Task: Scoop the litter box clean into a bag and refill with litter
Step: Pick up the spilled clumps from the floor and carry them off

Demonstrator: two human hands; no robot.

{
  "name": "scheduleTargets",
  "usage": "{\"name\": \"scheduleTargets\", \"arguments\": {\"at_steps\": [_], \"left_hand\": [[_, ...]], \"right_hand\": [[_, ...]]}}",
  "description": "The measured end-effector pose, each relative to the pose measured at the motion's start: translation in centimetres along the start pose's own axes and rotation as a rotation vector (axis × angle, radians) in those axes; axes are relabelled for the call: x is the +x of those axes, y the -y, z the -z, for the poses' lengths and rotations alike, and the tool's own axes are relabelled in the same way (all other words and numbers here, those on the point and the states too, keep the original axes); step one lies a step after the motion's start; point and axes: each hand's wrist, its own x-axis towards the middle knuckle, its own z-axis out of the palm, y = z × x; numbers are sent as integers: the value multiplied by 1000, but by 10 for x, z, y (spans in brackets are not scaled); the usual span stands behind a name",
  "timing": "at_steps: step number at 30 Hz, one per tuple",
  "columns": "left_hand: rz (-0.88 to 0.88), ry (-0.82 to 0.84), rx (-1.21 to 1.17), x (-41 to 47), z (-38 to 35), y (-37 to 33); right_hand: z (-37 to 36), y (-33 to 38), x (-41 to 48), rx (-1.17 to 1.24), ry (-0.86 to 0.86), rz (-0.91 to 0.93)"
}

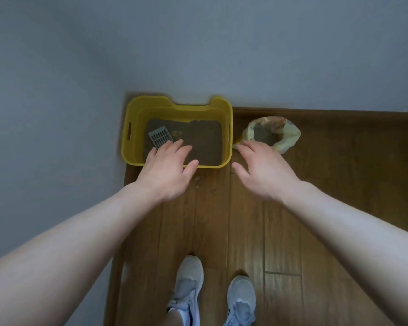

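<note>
A yellow litter box (132, 114) stands on the wooden floor in the corner, with brown litter (205, 140) across its bottom. A grey slotted scoop (160, 136) lies on the litter at the left side of the box. My left hand (169, 170) hovers over the box's near edge, fingers spread, fingertips just short of the scoop, holding nothing. To the right of the box sits an open pale plastic bag (290, 135) with brownish litter inside. My right hand (264, 170) is spread open beside the box's right wall, fingertips near the bag, holding nothing.
Grey walls meet at the corner behind and left of the box. A few small litter crumbs (197, 182) lie on the floor (339, 172) in front of the box. My two feet in grey sneakers (189, 285) stand on the floorboards below.
</note>
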Motion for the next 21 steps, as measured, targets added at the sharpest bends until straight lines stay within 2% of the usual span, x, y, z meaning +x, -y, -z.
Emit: {"name": "scheduleTargets", "arguments": {"at_steps": [10, 21], "left_hand": [[-29, 27, -22, -16, -71, 59], [-191, 120, 176, 19, -209, 143]], "right_hand": [[-88, 38, 8, -86, 28, 27], [-240, 27, 40, -136, 132, 67]]}}
